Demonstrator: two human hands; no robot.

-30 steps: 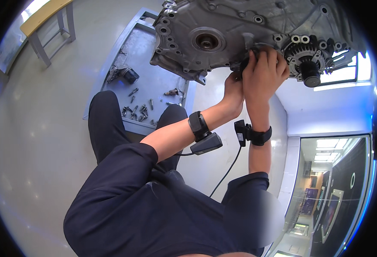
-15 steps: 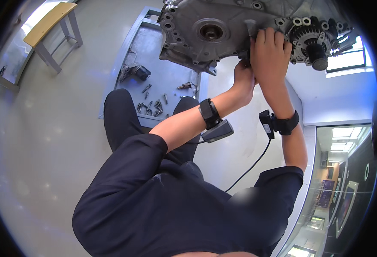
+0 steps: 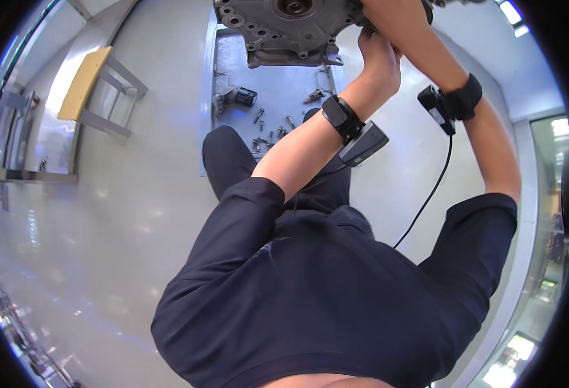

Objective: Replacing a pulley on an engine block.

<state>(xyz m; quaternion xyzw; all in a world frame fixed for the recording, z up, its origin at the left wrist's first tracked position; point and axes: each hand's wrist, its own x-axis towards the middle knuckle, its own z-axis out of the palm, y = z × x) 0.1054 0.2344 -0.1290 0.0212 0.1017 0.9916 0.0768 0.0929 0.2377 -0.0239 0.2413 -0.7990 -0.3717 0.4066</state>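
A grey cast-metal engine (image 3: pixel 278 32) hangs across the top of the head view, its round hub (image 3: pixel 294 6) cut by the upper edge. My left hand (image 3: pixel 379 57) reaches up against the engine's lower right side; its fingers are mostly hidden behind the casting and the other hand. Just above and right of it, my right hand (image 3: pixel 388 14) lies against the same part of the engine. Its fingers run past the picture's top edge. Whatever the hands touch or hold there is hidden.
Beneath the engine stands a grey metal tray table (image 3: pixel 208 123). On it lie a black cylindrical part (image 3: pixel 244 97), several bolts (image 3: pixel 269 139) and a small metal fitting (image 3: pixel 313 96). A wood-topped stool (image 3: pixel 84 84) is at left. A cable (image 3: pixel 436 187) dangles from my right wrist.
The view has shifted, so the engine and both hands sit higher and are partly cut off. The alternator has mostly left the picture. Both hands remain at the engine's lower right side.
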